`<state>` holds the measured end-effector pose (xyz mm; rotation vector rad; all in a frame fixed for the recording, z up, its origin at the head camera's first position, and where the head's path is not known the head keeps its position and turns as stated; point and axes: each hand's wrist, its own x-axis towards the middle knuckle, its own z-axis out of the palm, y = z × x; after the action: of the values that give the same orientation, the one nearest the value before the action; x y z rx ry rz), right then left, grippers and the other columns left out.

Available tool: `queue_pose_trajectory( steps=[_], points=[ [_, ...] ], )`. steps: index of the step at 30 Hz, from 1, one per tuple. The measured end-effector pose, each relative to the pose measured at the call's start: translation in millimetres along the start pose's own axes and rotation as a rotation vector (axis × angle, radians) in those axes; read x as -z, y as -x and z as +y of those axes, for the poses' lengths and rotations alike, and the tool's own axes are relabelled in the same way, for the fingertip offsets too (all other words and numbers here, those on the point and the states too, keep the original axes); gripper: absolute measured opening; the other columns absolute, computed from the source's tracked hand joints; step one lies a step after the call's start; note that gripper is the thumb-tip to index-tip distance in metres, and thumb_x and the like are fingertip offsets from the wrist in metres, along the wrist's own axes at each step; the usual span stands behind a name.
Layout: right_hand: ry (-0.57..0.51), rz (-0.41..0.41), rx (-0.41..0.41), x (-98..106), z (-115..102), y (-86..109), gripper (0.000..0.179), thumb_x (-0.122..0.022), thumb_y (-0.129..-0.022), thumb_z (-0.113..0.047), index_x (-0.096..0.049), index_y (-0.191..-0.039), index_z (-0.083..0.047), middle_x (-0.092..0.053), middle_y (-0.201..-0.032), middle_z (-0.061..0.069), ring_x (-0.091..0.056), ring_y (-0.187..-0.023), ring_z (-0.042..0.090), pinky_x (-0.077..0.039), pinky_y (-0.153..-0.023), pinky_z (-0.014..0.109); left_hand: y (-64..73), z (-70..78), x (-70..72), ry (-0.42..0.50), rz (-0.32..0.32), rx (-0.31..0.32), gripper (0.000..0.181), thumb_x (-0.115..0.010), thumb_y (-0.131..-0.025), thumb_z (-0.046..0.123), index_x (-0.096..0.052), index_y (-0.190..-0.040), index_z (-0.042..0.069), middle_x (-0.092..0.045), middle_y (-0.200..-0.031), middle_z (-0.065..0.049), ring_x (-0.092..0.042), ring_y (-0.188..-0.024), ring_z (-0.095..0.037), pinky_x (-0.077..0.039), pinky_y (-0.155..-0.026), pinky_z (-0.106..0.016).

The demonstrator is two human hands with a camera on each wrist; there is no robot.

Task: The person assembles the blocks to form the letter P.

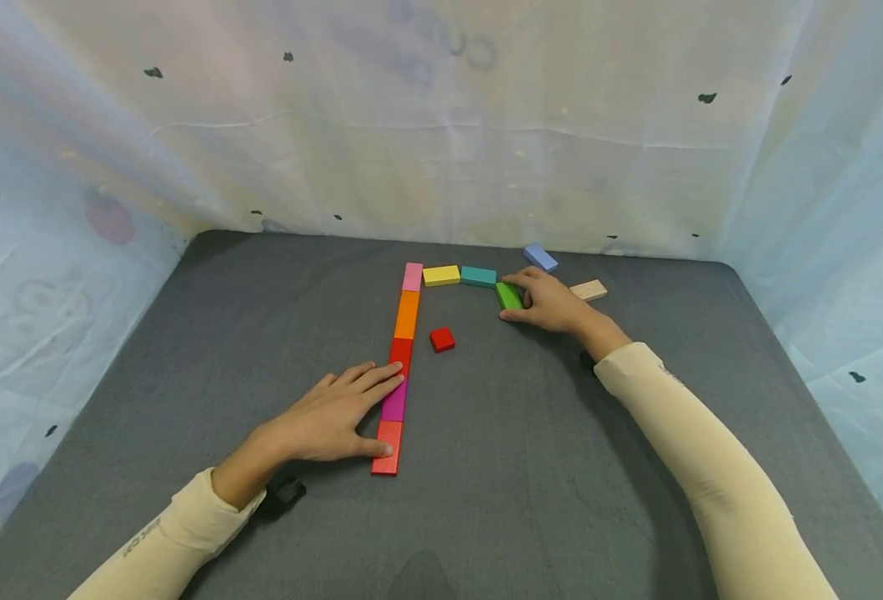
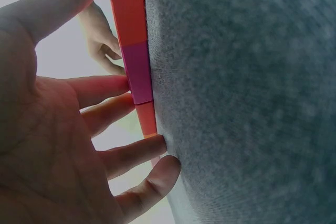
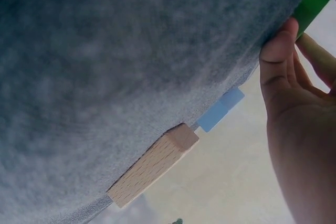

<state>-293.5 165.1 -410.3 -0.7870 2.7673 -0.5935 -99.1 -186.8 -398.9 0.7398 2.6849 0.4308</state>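
My left hand point(image 1: 324, 425) lies with fingers extended over a straight column of flat blocks. Its fingertips touch the red block point(image 1: 402, 352) and magenta block point(image 1: 394, 404), and the thumb rests on the coral-red block point(image 1: 386, 463) at the near end. Beyond them are an orange block point(image 1: 407, 315) and a pink block point(image 1: 413, 277). From the pink one a yellow block point(image 1: 441, 276) and a teal block point(image 1: 479, 277) run rightward. My right hand point(image 1: 554, 307) pinches a green block point(image 1: 509, 296) between thumb and fingers, slanted beside the teal block's right end.
A small red block point(image 1: 442, 339) lies alone right of the column. Behind the right hand are a blue block point(image 1: 540, 257) and a plain wooden block point(image 3: 152, 169). The grey table point(image 1: 501, 467) ends at hanging pale curtains point(image 1: 449, 167) on the back and sides.
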Motion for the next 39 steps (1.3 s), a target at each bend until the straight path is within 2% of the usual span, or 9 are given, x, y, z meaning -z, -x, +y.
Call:
queue_pose_trajectory(
  steps=[20,31,39],
  points=[
    [0.021,-0.015,0.037,-0.1,2.6,-0.4,0.070,-0.070,-0.093,-0.037,-0.042,-0.151,-0.011,-0.043,-0.148,0.017,-0.056,-0.101,0.024,-0.047,-0.086,0.043,0.0,0.2,0.0,0.009,-0.005,0.012,0.099,-0.073,-0.081,0.059,-0.023,-0.160,0.026,-0.023,-0.166,0.002,-0.023,-0.152,-0.033,-0.024,-0.112,-0.069],
    [0.044,-0.034,0.039,2.2,2.4,-0.1,0.071,-0.068,-0.094,-0.035,-0.038,-0.154,-0.010,-0.039,-0.152,0.019,-0.054,-0.118,0.031,-0.045,-0.097,0.049,1.8,2.9,1.4,-0.008,0.019,0.002,0.099,-0.075,-0.081,0.055,-0.025,-0.159,0.023,-0.025,-0.165,0.001,-0.025,-0.151,-0.034,-0.027,-0.111,-0.069],
    [0.036,-0.024,0.037,2.8,0.5,2.0,0.072,-0.068,-0.094,-0.034,-0.037,-0.154,-0.010,-0.039,-0.153,0.018,-0.054,-0.106,0.028,-0.044,-0.093,0.049,2.1,4.1,2.1,-0.006,0.017,0.001,0.098,-0.075,-0.081,0.055,-0.026,-0.159,0.022,-0.025,-0.165,0.001,-0.024,-0.151,-0.034,-0.027,-0.111,-0.068]
  ],
)
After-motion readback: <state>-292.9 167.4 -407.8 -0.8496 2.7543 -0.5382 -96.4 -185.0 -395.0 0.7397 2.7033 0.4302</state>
